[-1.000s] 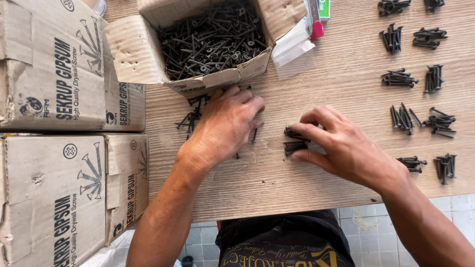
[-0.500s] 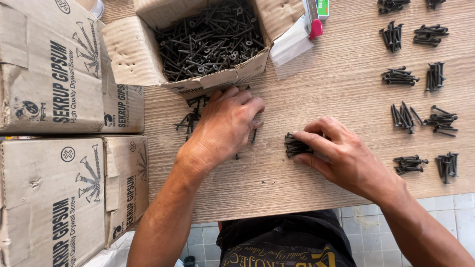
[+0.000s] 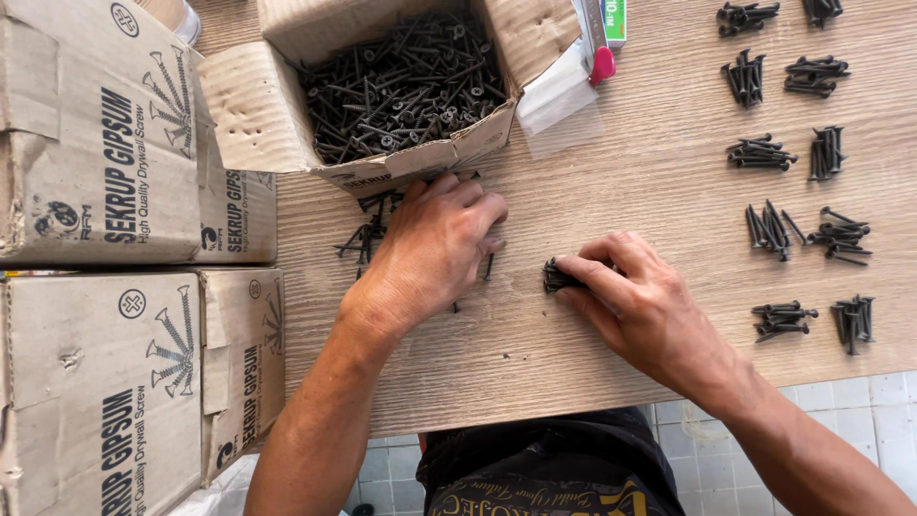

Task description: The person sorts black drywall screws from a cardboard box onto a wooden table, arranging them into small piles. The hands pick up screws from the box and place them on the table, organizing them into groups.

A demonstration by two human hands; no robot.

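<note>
While my left hand (image 3: 435, 250) lies flat on loose black drywall screws (image 3: 368, 234), right hand (image 3: 642, 308) fingers pinch a small screw bundle (image 3: 556, 278); keep heads aligned, I'd judge.

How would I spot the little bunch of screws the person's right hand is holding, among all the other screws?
Start at the open cardboard box of black screws at the top of the wooden table, then drop down and right to the right hand. The small bundle of screws sits pinched at its fingertips. Unlike the neat piles laid out at the right, it alone is gripped by fingers.
</note>
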